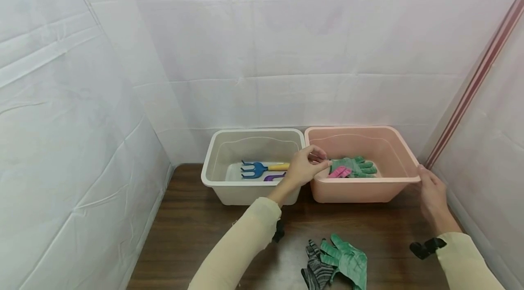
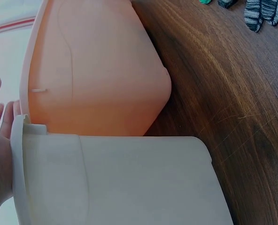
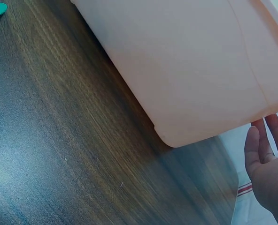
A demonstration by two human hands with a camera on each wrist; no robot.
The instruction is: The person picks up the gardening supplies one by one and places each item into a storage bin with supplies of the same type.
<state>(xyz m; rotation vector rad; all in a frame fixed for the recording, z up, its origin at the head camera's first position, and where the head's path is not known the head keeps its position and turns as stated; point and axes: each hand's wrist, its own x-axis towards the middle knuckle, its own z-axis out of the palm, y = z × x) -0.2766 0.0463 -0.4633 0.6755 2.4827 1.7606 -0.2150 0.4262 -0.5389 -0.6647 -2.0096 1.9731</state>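
My left hand (image 1: 309,165) is over the adjoining rims of the white bin (image 1: 251,185) and the pink bin (image 1: 356,192). Its fingers are loosely bent, with nothing visible between them. At the pink bin's right end, my right hand (image 1: 433,194) touches the rim with its fingers fairly straight; the right wrist view shows the fingers (image 3: 277,129) partly hidden behind the bin. Inside the pink bin lie a green glove (image 1: 358,167) and a pink piece (image 1: 340,172). The white bin holds a blue hand fork (image 1: 255,170) with a yellow handle and a purple tool (image 1: 273,177), partly hidden by my arm.
Nearer me on the dark wooden table (image 1: 184,235) lie a green glove (image 1: 350,260) and a striped grey-black glove (image 1: 317,266), side by side and touching. White sheeting (image 1: 254,53) rises behind the bins and along both sides.
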